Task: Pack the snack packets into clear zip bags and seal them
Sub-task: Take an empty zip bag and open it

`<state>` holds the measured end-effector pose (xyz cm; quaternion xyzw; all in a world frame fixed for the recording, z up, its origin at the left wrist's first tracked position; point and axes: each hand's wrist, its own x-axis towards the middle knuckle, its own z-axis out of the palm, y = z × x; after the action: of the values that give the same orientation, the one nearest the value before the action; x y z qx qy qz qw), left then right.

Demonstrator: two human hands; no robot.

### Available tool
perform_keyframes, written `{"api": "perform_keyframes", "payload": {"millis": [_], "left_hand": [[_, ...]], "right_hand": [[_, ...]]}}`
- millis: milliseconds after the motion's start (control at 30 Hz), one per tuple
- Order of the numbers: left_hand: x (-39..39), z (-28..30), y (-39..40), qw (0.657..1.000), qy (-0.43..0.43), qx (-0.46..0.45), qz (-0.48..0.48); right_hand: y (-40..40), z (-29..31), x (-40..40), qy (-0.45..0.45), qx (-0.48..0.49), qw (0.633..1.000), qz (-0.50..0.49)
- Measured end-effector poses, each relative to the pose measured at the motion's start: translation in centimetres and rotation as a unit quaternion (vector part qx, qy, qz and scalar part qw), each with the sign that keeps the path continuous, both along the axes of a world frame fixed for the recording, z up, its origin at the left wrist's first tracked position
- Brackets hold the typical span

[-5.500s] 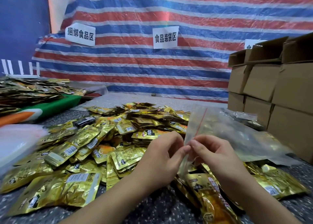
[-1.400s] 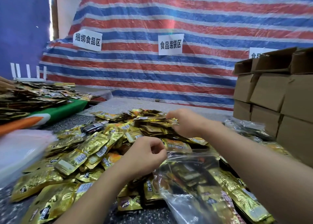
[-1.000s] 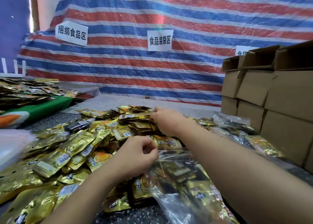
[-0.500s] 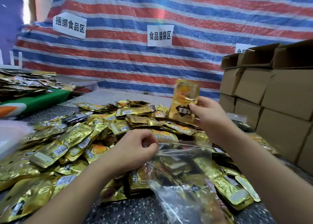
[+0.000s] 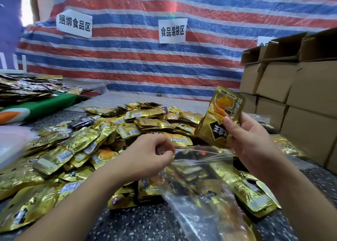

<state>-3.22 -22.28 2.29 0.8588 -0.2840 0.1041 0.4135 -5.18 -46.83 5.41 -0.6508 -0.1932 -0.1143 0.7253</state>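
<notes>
Lower now — packet (image 5: 219, 116) in right fingers (image 5: 230, 125), above bag mouth (image 5: 200, 150) in left fingers' (image 5: 165, 150) pinch.

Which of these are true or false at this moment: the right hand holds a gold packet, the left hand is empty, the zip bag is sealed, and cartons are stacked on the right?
1. The right hand holds a gold packet. True.
2. The left hand is empty. False: it pinches the rim of the clear zip bag.
3. The zip bag is sealed. False: its mouth gapes open.
4. Cardboard cartons are stacked on the right. True.
</notes>
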Motion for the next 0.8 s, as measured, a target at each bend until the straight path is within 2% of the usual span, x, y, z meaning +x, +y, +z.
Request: {"api": "perform_keyframes", "payload": {"millis": [167,333,533,700,800], "left_hand": [[-0.5,0.0,0.0,1.0,0.004,0.014,-0.014],[-0.8,0.1,-0.3,0.999,0.011,0.021,-0.042],[-0.6,0.1,-0.3,0.999,0.018,-0.002,-0.039],[-0.7,-0.1,-0.5,0.998,0.036,-0.014,-0.057],[-0.6,0.1,-0.4,0.998,0.029,-0.032,-0.042]], "right_hand": [[0.2,-0.5,-0.7,0.003,-0.121,0.993,-0.002],[1.0,-0.7,-1.0,-0.033,-0.209,0.976,-0.055],[0.9,-0.8,-1.3,-0.064,-0.247,0.967,-0.01],[1.1,-1.2,-1.1,-0.057,-0.211,0.976,0.019],[0.8,-1.2,-1.0,-0.065,-0.287,0.956,-0.014]]}}
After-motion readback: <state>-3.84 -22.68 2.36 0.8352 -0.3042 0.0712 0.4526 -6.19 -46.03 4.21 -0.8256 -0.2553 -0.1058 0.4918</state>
